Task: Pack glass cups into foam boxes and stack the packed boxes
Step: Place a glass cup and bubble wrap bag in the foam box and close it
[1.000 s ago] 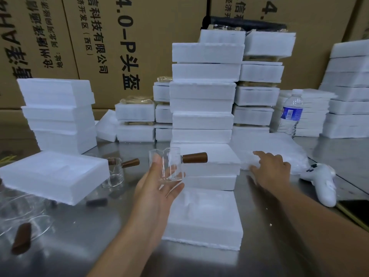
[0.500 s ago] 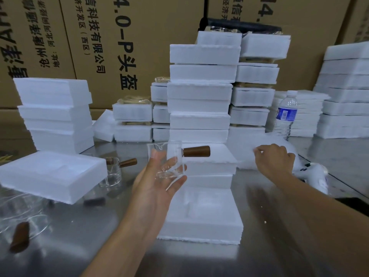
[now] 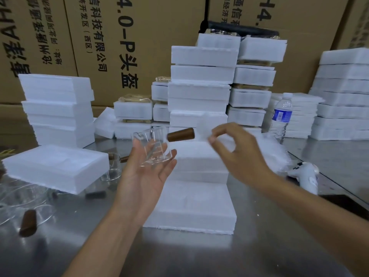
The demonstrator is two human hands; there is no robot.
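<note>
Glass cup point(image 3: 153, 148) with a brown wooden handle point(image 3: 180, 134) lies on its side across the upturned, loosely spread fingers of the left hand point(image 3: 143, 176), above the far edge of an open foam box point(image 3: 191, 212) on the steel surface point(image 3: 259, 246). Of the two hands, the right hand point(image 3: 239, 156) is just right of the handle's end, thumb and forefinger pinching a blurred white piece point(image 3: 202, 128). Behind rises a tall stack of foam boxes point(image 3: 201, 76). A second foam box point(image 3: 56, 166) sits at the left with another cup point(image 3: 112, 166) beside it. A water bottle point(image 3: 282, 114) and a white controller point(image 3: 305, 178) are at the right.
</note>
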